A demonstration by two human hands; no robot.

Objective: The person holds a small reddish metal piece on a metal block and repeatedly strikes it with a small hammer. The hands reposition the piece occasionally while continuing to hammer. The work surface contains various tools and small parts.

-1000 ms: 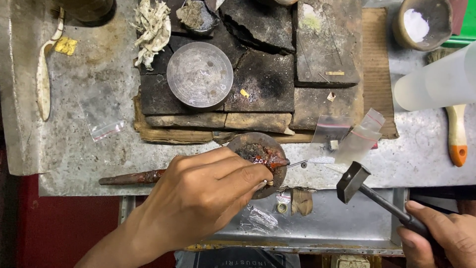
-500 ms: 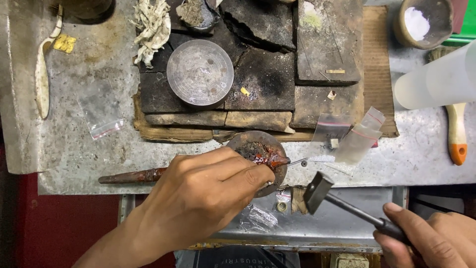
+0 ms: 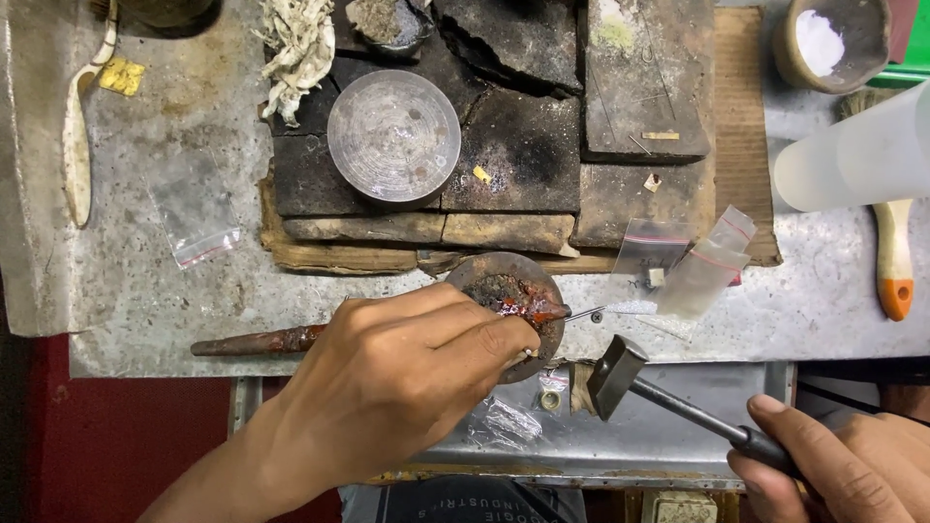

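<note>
**Hammer drawn in toward work block at lower centre**

Shifted since the earlier frames: small dark steel hammer (image 3: 620, 373) moved from lower right toward centre, head now just below and right of the round dark block topped with red-brown pitch (image 3: 511, 308). Left hand and block unchanged in position. Judged: striking tool brought within reach of the held piece, head not touching it.

Left hand (image 3: 387, 387), lower centre: fingers closed together around the long rust-brown tapered handle (image 3: 257, 341) beneath the block, thumb and forefinger pressed at the block's lower edge. A thin metal point (image 3: 593, 313) projecting right from the pitch; what exactly is pinched there cannot be told.

Right hand (image 3: 852, 465), lower right corner: clamped on the hammer's black handle, head tilted up to the left.

Surroundings: grey metal bench top (image 3: 145, 291) across the frame; charred black soldering blocks (image 3: 523, 145) at upper centre, a round shallow metal dish (image 3: 392, 136) resting on them; small clear zip bags (image 3: 697, 266) just right of the work block, another at left; clay bowl of white powder (image 3: 833, 39) at upper right; orange-tipped brush handle (image 3: 893, 261) at right edge; pale spoon-shaped tool (image 3: 77, 145) at upper left.
</note>
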